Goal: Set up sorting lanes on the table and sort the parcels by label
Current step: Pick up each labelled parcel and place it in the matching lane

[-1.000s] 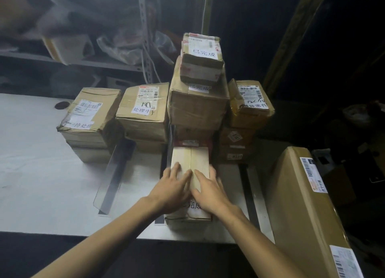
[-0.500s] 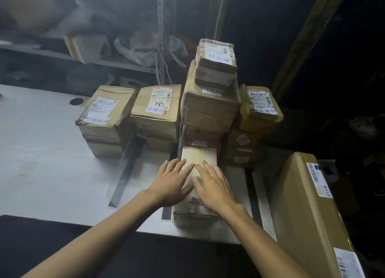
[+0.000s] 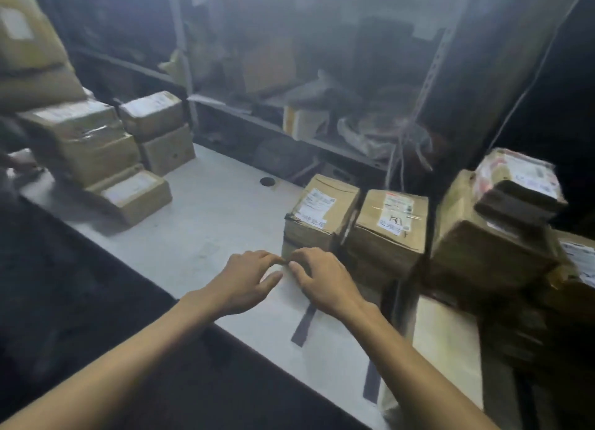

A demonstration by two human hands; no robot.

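While both hands are hanging low over the white table [image 3: 199, 223], the view is smearing with blur, so fine detail is coming through poorly.

- Hands: the left hand [image 3: 244, 278] and right hand [image 3: 325, 281] are lying side by side, palms down, index tips nearly meeting. Fingers are loosely bent and a little spread, and they are gripping nothing that I can make out.
- Contact: the fingertips are reaching the foot of the nearest parcel stack [image 3: 322, 217]. Whether they are touching it, I cannot tell.
- Sorted parcels: that stack is sitting mid-table with a white label facing up on its top box. A second stack [image 3: 391, 226] is standing just beside it on the right, also showing a label with handwriting.
- Further right: a taller pile [image 3: 489, 246] is rising, and a small parcel [image 3: 518, 184] is perching on top of it, tilted.
- Unsorted side: a heap of parcels [image 3: 96, 146] is crowding the far left corner of the table, well apart from the hands.
- Lane marks: a short dark tape strip [image 3: 304, 325] is lying on the tabletop just below the right wrist. Another strip [image 3: 372, 384] is showing nearer the front edge.
- Other: a round hole [image 3: 266, 181] is showing in the tabletop behind the hands. Metal shelving [image 3: 289, 133] is standing behind the table, holding bags and boxes too dim to identify.
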